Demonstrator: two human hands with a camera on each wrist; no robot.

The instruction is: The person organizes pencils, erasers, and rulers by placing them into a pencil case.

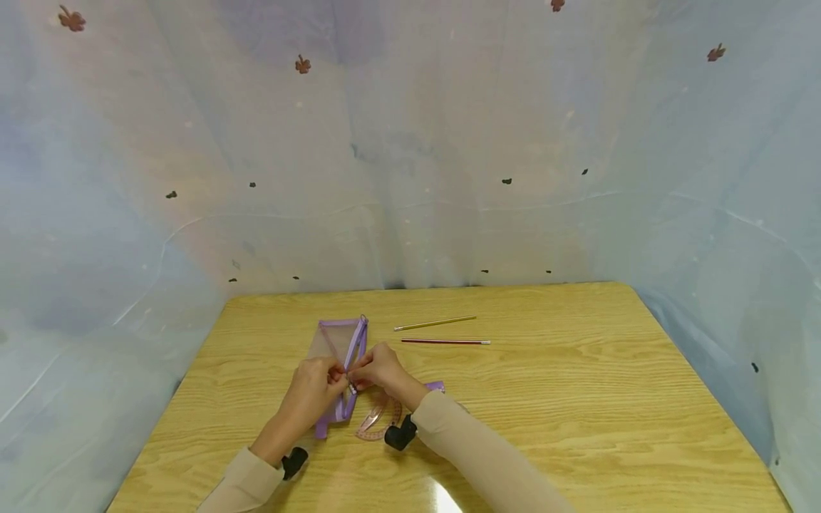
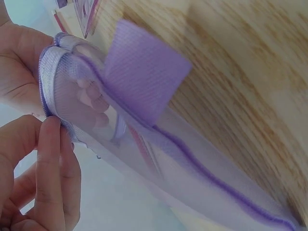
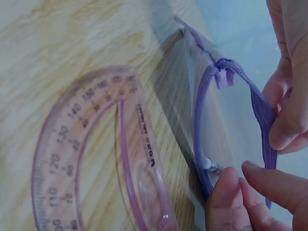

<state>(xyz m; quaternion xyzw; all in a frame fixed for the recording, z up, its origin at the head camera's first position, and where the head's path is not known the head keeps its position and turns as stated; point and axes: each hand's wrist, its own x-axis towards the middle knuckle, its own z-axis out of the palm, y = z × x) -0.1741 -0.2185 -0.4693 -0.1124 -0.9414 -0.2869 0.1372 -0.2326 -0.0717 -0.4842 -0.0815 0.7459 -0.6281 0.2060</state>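
Observation:
A mesh pouch [image 1: 343,335] with purple trim lies on the table, its zip opening spread apart. My left hand [image 1: 311,385] pinches one zip edge between thumb and fingers, as the left wrist view also shows. At the opening, my right hand [image 1: 385,370] holds a pencil [image 3: 211,165] near its white eraser and metal ferrule. The pencil's reddish shaft [image 2: 147,151] shows through the mesh, inside the pouch. A purple fabric tab [image 2: 144,72] sticks out from the pouch's near end. Beside the right hand lies a clear pink protractor [image 3: 57,154], flat on the table.
A yellow pencil [image 1: 436,323] and a dark red pencil [image 1: 445,341] lie to the right of the pouch, farther back. Some purple item [image 1: 436,386] shows partly from behind the right forearm. A pale curtain [image 1: 410,142] hangs behind the wooden table [image 1: 577,399].

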